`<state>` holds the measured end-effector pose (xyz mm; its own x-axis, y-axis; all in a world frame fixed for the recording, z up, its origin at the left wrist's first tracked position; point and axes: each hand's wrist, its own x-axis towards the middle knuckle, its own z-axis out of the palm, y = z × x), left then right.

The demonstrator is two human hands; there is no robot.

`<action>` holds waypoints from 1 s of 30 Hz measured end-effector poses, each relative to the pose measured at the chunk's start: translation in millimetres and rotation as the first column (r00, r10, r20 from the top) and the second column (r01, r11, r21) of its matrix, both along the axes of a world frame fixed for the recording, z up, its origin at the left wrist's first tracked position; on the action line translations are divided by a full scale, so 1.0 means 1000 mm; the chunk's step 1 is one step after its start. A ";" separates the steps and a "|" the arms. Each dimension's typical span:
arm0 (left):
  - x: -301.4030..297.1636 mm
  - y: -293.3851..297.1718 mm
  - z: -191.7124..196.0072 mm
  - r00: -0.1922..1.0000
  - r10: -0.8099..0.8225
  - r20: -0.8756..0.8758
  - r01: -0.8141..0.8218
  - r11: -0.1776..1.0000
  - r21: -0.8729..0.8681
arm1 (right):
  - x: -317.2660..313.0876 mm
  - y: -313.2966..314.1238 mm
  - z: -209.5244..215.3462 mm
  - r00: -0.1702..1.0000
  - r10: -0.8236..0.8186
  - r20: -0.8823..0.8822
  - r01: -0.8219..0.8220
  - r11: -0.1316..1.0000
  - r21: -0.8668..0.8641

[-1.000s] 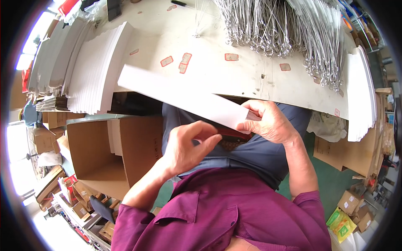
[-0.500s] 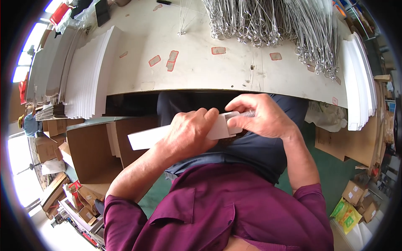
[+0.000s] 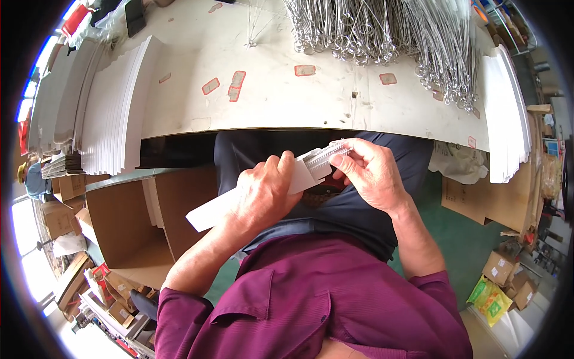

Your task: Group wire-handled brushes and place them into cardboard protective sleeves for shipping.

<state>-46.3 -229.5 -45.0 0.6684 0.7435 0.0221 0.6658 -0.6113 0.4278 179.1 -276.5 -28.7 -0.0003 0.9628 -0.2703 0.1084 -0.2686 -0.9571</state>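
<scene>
Pinched between thumb and fingers of the right hand point(image 3: 373, 176), the ribbed piece point(image 3: 321, 157) sits at the open end of the white box point(image 3: 206, 214), partly outside it; how far it reaches within is hidden. The left hand point(image 3: 266, 190) is wrapped around the box, fingers pressed together over it. The box slants, with its open end uppermost and toward the right hand.

Working this well, I judge, means keeping the piece in line with the box so the ridges do not snag on its edge, and keeping the end flap point(image 3: 321, 170) clear. Short, even strokes look safer than one hard one. The clasp should be firm enough to stop slipping, yet light enough not to crush the walls, which look thin.

Beyond the box are the table point(image 3: 269, 107) and its wires point(image 3: 371, 36); to its left stands the carton point(image 3: 122, 215).
</scene>
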 end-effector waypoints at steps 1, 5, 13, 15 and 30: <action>-0.001 0.000 0.000 1.000 -0.001 -0.011 0.001 1.000 0.011 | -0.001 0.001 0.001 0.999 -0.009 -0.034 0.009 1.000 0.001; 0.002 -0.005 -0.001 1.000 0.013 -0.003 -0.013 1.000 0.027 | -0.003 0.002 -0.001 0.997 -0.009 -0.071 0.010 1.000 0.021; 0.004 -0.009 -0.007 0.999 0.016 -0.029 -0.016 1.000 -0.001 | -0.008 -0.001 -0.011 0.967 -0.101 -0.233 0.089 0.994 -0.063; 0.004 -0.008 -0.007 0.999 0.022 -0.031 -0.022 1.000 -0.009 | -0.009 0.000 -0.008 0.970 -0.116 -0.216 0.105 0.993 -0.061; 0.002 -0.011 -0.015 0.997 0.079 -0.001 -0.079 0.993 -0.083 | -0.028 -0.006 -0.031 0.854 -0.307 -0.419 0.284 0.951 -0.117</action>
